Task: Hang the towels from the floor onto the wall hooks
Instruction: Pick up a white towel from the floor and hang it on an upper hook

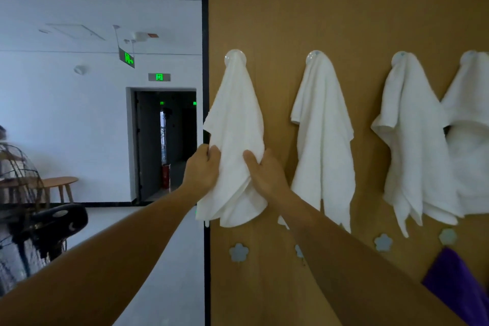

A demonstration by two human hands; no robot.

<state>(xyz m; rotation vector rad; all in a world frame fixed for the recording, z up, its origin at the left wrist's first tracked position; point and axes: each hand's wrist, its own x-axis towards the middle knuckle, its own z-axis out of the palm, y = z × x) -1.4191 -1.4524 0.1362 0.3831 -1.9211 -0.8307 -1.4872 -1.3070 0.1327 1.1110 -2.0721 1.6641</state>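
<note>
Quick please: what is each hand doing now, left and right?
Left hand: grips the left edge of the leftmost white towel.
Right hand: grips the same towel's right side.

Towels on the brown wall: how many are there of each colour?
White towels: 4. These are the leftmost towel, gripped by the left hand and right hand; the second towel; the third towel; and the fourth towel, cut by the frame edge.
Purple towel: 1, low right, partly out of frame.
Total: 5

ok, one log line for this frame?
step: hang towel | left hand: grips leftmost white towel | right hand: grips same towel | towel: draped on clear hook | release: not yet
</note>
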